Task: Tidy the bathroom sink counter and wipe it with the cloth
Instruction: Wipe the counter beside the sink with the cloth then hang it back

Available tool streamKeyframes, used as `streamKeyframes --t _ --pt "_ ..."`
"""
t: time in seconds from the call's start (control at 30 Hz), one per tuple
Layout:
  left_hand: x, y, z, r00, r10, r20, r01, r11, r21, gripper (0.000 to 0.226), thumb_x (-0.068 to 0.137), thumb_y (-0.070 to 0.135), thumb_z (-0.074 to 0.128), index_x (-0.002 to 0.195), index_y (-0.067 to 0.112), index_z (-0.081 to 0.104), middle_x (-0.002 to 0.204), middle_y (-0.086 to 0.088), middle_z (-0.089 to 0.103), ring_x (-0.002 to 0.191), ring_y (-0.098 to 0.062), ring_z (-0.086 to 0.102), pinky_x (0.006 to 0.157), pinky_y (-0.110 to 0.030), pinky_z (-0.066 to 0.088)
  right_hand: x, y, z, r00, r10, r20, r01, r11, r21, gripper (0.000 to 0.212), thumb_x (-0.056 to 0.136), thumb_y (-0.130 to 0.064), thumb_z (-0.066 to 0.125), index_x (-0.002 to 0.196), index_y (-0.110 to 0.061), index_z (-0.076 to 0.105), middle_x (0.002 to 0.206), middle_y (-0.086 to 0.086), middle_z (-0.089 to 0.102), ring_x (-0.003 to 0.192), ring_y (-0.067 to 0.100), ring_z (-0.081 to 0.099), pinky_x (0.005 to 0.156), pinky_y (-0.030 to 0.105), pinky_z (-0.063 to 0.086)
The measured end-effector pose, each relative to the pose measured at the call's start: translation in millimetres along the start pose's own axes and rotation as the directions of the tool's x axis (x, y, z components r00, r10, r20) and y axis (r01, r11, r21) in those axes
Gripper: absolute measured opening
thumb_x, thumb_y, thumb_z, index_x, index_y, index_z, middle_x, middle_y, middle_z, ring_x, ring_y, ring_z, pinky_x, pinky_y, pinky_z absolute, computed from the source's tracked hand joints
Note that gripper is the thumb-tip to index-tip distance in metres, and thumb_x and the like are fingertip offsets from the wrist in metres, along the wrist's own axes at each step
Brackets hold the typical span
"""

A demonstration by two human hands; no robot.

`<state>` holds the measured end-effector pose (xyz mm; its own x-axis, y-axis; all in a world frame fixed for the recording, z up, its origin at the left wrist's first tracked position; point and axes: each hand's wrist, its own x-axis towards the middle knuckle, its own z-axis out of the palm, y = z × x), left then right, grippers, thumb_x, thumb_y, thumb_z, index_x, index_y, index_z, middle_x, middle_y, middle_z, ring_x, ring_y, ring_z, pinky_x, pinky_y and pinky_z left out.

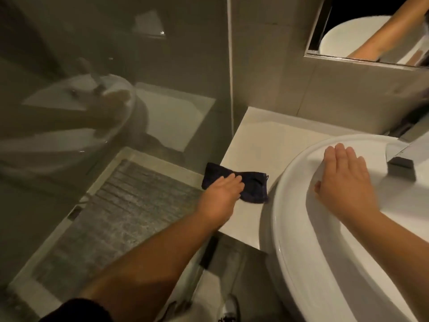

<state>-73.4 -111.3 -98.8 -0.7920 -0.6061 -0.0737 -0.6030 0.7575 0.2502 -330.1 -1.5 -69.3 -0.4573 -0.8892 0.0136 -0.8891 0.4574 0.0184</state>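
Observation:
A dark navy cloth (pixel 253 185) lies on the white counter (pixel 262 140), hanging slightly over its left edge. My left hand (pixel 220 194) presses flat on the cloth, fingers covering its middle. My right hand (pixel 343 182) rests palm down with fingers together on the rim of the round white basin (pixel 301 240), holding nothing. The counter left of the basin carries only the cloth.
A glass shower screen (pixel 116 112) stands directly left of the counter, with a grey shower floor (pixel 130 212) behind it. A mirror (pixel 371 31) hangs at top right. A dark faucet spout (pixel 401 167) sits over the basin at right. Tiled wall backs the counter.

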Motion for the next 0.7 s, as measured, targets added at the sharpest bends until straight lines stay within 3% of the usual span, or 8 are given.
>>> streamKeyframes --t 0.17,0.27,0.33,0.37,0.43,0.5,0.6,0.7 --pt "-104 36 11 0.997 -0.069 -0.036 0.067 0.996 -0.061 0.037 0.085 0.006 0.052 0.12 0.01 0.064 0.129 -0.01 0.063 0.122 -0.027 0.058 0.104 -0.037 0.04 -5 -1 -17 0.991 0.013 0.132 -0.012 1.0 -0.006 0.067 0.093 -0.016 0.034 0.151 -0.005 0.001 0.162 0.017 0.0 0.148 0.035 -0.002 0.121 0.047 0.003" --pt "-124 60 -1 0.925 -0.368 -0.09 0.324 0.892 -0.314 0.023 0.096 0.013 0.046 0.106 0.012 0.067 0.101 -0.006 0.071 0.093 -0.024 0.067 0.08 -0.031 0.051 -5 -2 -21 0.991 0.007 0.136 -0.002 0.999 -0.035 0.064 0.093 -0.014 0.029 0.15 -0.004 0.0 0.161 0.018 0.001 0.148 0.036 0.0 0.121 0.047 0.005" --pt "-132 69 -8 0.796 -0.596 0.102 0.547 0.638 -0.542 0.026 0.101 0.023 0.038 0.101 0.014 0.062 0.095 -0.004 0.068 0.085 -0.019 0.063 0.079 -0.032 0.051 -6 -3 -22 0.992 0.007 0.129 0.002 0.998 -0.066 0.063 0.093 -0.013 0.027 0.149 -0.002 0.001 0.161 0.019 0.004 0.147 0.038 0.003 0.12 0.048 0.008" --pt "-137 71 -9 0.709 -0.654 0.262 0.609 0.383 -0.694 0.027 0.101 0.024 0.038 0.1 0.013 0.062 0.095 -0.006 0.069 0.086 -0.02 0.065 0.084 -0.036 0.052 -6 -3 -23 0.992 0.01 0.129 0.0 0.997 -0.071 0.063 0.093 -0.013 0.027 0.149 -0.002 0.001 0.16 0.02 0.004 0.147 0.038 0.003 0.12 0.048 0.009" --pt "-142 73 -9 0.576 -0.593 0.562 0.516 -0.27 -0.813 0.031 0.1 0.021 0.039 0.109 0.007 0.064 0.101 -0.014 0.073 0.096 -0.028 0.068 0.09 -0.045 0.053 -7 -4 -22 0.993 0.015 0.118 -0.007 0.997 -0.074 0.064 0.092 -0.014 0.028 0.149 -0.001 0.001 0.16 0.021 0.005 0.147 0.039 0.004 0.12 0.049 0.009" --pt "-143 70 -11 0.525 -0.473 0.707 0.344 -0.642 -0.685 0.034 0.099 0.02 0.039 0.118 0.001 0.061 0.108 -0.02 0.071 0.103 -0.034 0.066 0.087 -0.045 0.051 -7 -5 -20 0.993 0.024 0.116 -0.014 0.996 -0.082 0.065 0.091 -0.013 0.027 0.149 0.0 0.001 0.16 0.022 0.005 0.147 0.04 0.003 0.12 0.049 0.009" --pt "-128 62 -26 0.626 -0.382 0.68 0.179 -0.778 -0.602 0.037 0.097 0.024 0.042 0.117 0.001 0.062 0.113 -0.022 0.069 0.11 -0.035 0.061 0.097 -0.046 0.044 -4 -7 -16 0.991 0.038 0.131 -0.026 0.995 -0.093 0.065 0.091 -0.013 0.023 0.149 0.0 -0.003 0.16 0.021 0.0 0.147 0.039 -0.002 0.12 0.049 0.005" --pt "-84 46 -50 0.706 -0.438 0.556 0.102 -0.714 -0.692 0.038 0.093 0.025 0.049 0.122 0.003 0.058 0.119 -0.021 0.066 0.114 -0.033 0.059 0.1 -0.046 0.043 -2 -10 -16 0.988 0.063 0.142 -0.05 0.994 -0.099 0.065 0.091 -0.014 0.021 0.149 -0.001 -0.006 0.161 0.021 -0.005 0.148 0.038 -0.006 0.12 0.049 0.0"
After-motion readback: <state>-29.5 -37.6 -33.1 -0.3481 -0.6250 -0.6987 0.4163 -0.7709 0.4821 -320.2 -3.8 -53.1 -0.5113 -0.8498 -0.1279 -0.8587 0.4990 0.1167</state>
